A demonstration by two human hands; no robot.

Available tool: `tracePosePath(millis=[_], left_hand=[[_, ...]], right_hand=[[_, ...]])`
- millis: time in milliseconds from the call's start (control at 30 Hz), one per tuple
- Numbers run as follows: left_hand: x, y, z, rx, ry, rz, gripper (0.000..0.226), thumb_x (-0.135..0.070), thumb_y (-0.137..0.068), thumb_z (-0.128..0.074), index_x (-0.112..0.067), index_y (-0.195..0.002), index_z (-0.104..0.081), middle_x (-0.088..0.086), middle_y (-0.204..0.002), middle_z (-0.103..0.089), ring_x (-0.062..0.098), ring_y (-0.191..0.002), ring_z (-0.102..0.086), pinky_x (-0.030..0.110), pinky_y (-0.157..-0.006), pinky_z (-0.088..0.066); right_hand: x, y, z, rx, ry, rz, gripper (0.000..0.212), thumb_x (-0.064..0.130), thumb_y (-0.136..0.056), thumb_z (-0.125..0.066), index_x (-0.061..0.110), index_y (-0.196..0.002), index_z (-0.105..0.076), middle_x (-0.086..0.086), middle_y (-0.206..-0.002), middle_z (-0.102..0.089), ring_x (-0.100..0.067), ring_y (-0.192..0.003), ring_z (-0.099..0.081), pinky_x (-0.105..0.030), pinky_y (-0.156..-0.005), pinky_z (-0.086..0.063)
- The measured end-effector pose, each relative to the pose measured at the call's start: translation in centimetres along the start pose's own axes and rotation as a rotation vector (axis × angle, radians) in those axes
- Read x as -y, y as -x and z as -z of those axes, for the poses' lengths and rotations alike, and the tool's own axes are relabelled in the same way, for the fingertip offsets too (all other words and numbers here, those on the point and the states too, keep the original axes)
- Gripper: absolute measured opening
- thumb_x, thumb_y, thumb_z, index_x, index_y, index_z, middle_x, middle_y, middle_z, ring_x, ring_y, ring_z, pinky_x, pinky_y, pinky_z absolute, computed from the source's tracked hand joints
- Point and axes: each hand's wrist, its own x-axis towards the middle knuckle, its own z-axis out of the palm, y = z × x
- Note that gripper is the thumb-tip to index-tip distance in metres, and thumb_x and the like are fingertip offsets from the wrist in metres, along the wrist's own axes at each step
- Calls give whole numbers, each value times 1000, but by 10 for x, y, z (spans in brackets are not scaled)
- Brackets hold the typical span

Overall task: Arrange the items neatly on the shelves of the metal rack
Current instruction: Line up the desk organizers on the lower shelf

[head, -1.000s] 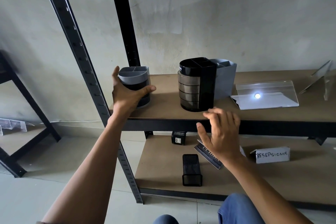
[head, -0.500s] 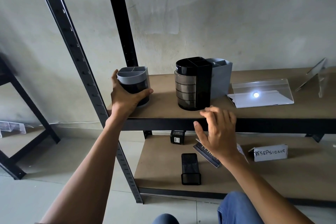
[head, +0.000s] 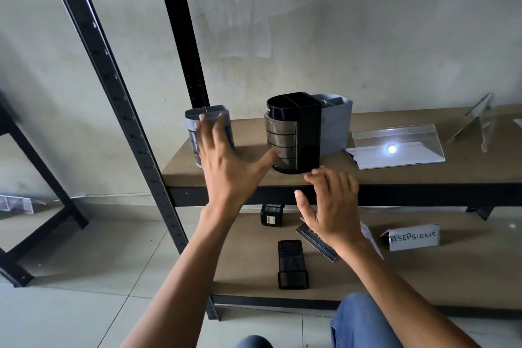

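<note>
On the upper shelf (head: 395, 175), my left hand (head: 226, 167) hovers with fingers spread before the grey organizer (head: 207, 116), my right hand (head: 330, 206) open near the black drawer organizer (head: 293, 133)

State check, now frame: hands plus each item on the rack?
left hand: open, off the organizer
right hand: open, empty
grey organizer: upright, upper shelf
black drawer organizer: upright, drawers shut
mesh holder: lying down, lower shelf
RESEPSIONIS sign: standing, lower shelf

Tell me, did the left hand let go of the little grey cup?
Yes. The left hand opened, shifting right from the rack post; the grey cup stands free.
</note>
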Motion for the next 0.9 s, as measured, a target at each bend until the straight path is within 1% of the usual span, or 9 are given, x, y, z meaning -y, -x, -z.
tracePosePath(millis=[167, 267, 333, 400, 500, 600, 733, 833, 900], left_hand=[[-15, -21, -7, -140, -132, 26, 94, -63, -57, -77, -13, -130, -47, 15, -147, -38, 34, -138, -31, 47, -112, -28], [-10, -25, -7, -232, -162, 54, 107, -69, -51, -80, -14, -136, -43, 15, -152, -30, 33, -142, -23, 47, -111, -23], [-1, -26, -6, -217, -119, 125, 118, -68, -49, -83, -17, -144, -33, 14, -158, -17, 29, -147, -12, 47, -115, -16], [12, -27, -4, -192, -65, 202, 126, -66, -49, -84, -18, -149, -24, 14, -160, -14, 28, -148, -11, 48, -116, -16], [31, -35, 1, -141, 26, 311, 132, -61, -48, -88, -20, -150, -15, 13, -151, -28, 30, -142, -27, 50, -114, -27], [45, -42, 7, -49, 133, 363, 127, -45, -55, -92, -21, -149, -11, 12, -140, -43, 29, -129, -44, 41, -107, -36], [59, -49, 15, 34, 237, 373, 110, -30, -66, -89, -20, -148, -17, 0, -123, -53, 18, -112, -54, 33, -98, -44], [65, -52, 16, 76, 291, 366, 97, -22, -69, -87, -21, -144, -26, -1, -120, -55, 18, -111, -57, 31, -94, -48], [67, -50, 14, 88, 276, 334, 99, -28, -63, -91, -21, -141, -30, -3, -122, -56, 16, -111, -57, 30, -94, -49]], right_hand=[[0, -2, 2, -14, -1, 7, 25, 35, -86, -53, 14, -99, -52, -9, -96, -63, -27, -84, -58, -37, -79, -35], [-1, 0, 1, -4, 5, 3, 25, 35, -86, -53, 15, -100, -51, -9, -95, -63, -27, -85, -58, -37, -80, -35], [-2, 0, 1, 7, 8, -1, 26, 37, -87, -52, 14, -99, -52, -9, -96, -63, -26, -87, -57, -37, -82, -36], [-1, 0, 1, 21, 13, -8, 26, 38, -87, -50, 14, -98, -53, -9, -96, -63, -26, -88, -57, -37, -83, -35], [0, -1, 2, 33, 25, -19, 27, 40, -88, -49, 15, -97, -53, -9, -97, -62, -25, -88, -56, -37, -83, -35], [0, -1, 3, 32, 25, -17, 28, 39, -87, -49, 14, -96, -55, -9, -97, -62, -26, -87, -56, -38, -82, -35], [0, -1, 2, 26, 24, -18, 28, 38, -87, -51, 12, -95, -58, -9, -97, -62, -27, -85, -57, -39, -80, -35], [1, -1, 1, 25, 19, -15, 27, 38, -87, -51, 13, -96, -56, -9, -97, -62, -27, -85, -57, -39, -80, -36], [0, -1, 1, 22, 20, -15, 26, 38, -87, -50, 14, -97, -54, -9, -97, -62, -27, -85, -57, -38, -80, -36]])
